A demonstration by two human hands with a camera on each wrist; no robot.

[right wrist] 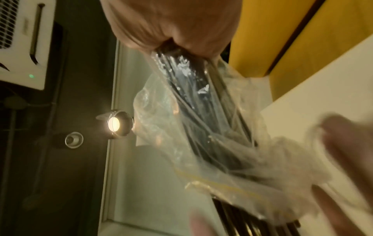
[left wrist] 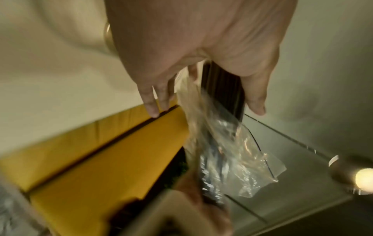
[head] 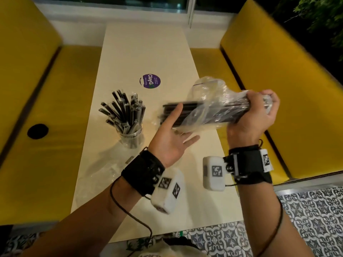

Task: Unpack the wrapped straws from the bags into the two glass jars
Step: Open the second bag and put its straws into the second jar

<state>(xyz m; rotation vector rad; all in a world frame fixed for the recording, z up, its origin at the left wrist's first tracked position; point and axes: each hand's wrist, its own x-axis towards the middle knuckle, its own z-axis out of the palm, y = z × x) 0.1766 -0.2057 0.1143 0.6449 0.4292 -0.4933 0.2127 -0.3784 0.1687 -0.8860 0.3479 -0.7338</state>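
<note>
My right hand (head: pixel 254 115) grips the closed end of a clear plastic bag (head: pixel 207 93) and holds it level above the cream table (head: pixel 141 52). A bundle of black wrapped straws (head: pixel 189 108) sticks out of the bag's open left end. My left hand (head: pixel 172 134) lies palm up beneath that end, fingers straight, thumb against the straws. In the left wrist view the straws (left wrist: pixel 222 83) run between thumb and fingers (left wrist: pixel 153 110). The right wrist view shows the bag (right wrist: pixel 161 127) fanning out from my fist (right wrist: pixel 177 24). A glass jar (head: pixel 130 135) packed with straws stands to the left. No second jar shows.
An empty clear bag (head: pixel 100 175) lies flat on the table near my left forearm. A round purple sticker (head: pixel 150 81) marks the table's middle. Yellow benches (head: pixel 61 108) flank both long sides, the left one with a black round spot (head: pixel 37 131). Patterned floor tiles (head: pixel 306 210) lie nearest me.
</note>
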